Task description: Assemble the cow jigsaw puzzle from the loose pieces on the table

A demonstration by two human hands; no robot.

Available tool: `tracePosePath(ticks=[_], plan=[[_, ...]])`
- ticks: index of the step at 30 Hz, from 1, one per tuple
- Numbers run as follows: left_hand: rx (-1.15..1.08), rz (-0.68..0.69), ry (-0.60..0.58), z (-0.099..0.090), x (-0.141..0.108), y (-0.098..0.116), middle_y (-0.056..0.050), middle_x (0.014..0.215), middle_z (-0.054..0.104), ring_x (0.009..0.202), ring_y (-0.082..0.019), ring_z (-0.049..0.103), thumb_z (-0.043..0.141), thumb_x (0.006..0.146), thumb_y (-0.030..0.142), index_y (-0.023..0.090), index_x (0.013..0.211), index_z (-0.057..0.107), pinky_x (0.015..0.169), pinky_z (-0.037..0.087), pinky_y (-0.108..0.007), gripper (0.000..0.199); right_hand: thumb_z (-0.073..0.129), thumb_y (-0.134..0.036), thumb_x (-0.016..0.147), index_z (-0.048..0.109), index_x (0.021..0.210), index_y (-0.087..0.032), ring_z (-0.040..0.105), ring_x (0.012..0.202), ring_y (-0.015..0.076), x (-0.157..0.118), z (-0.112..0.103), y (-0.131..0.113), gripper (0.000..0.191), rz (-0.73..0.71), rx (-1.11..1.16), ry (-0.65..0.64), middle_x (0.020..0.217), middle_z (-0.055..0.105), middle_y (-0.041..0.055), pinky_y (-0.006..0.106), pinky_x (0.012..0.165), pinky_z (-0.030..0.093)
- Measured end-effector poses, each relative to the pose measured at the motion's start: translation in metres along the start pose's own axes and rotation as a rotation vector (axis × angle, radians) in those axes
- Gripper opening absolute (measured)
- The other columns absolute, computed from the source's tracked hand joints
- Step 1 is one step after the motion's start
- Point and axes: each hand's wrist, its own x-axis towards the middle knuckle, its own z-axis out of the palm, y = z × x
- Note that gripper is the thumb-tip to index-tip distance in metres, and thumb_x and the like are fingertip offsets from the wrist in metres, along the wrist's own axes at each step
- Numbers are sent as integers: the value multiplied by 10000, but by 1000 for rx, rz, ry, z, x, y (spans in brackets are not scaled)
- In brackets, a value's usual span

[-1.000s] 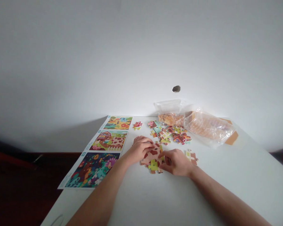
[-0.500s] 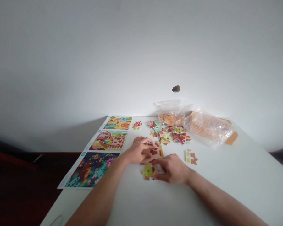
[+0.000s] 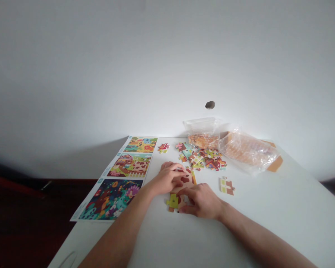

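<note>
A joined group of cow-patterned puzzle pieces [image 3: 186, 178] lies on the white table. My left hand [image 3: 169, 178] rests on its upper left part, fingers bent over and pressing the pieces. At its lower edge, my right hand [image 3: 202, 201] grips a green and spotted puzzle piece [image 3: 173, 201] between thumb and fingers. That piece lies against the bottom of the group; the fingers partly hide where they meet. A brown and cream piece [image 3: 227, 185] lies apart on the right.
Loose puzzle pieces [image 3: 212, 153] are heaped behind the hands, with one red piece [image 3: 163, 147] left of them. Plastic bags [image 3: 248, 150] of pieces stand against the wall. A picture sheet [image 3: 100, 181] lies at the left.
My right hand has shifted slightly left with the green and spotted piece, which is now closer to the group and a little tilted. My left hand stays on the group.
</note>
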Motion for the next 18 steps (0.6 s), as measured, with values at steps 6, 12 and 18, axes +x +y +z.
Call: tracePosePath(ticks=[6,12,18], plan=[[-13,22,-39,-11,-1,1,-13,1244,614,1156,-236,515,718,809,241,316,1141,710,1082,331,-378,341,770,-646,673,625,1143,-301,628,746,193,-2,-7,-1,601,25,-56,-23,938,714,-6,261,608,304],[-18,12,-43,-13,-2,0,-3,1238,626,1152,-238,525,751,783,236,321,1119,720,1080,341,-381,347,739,-526,755,641,1109,-292,606,662,170,-4,-9,0,436,35,-71,-67,781,696,-25,256,601,302],[-55,14,3,-12,-1,-6,-22,1230,637,1148,-227,549,691,836,195,315,1115,726,1062,382,-390,306,651,-406,856,646,1128,-299,601,649,157,-3,1,4,293,-8,-64,-30,767,695,-23,252,589,309]])
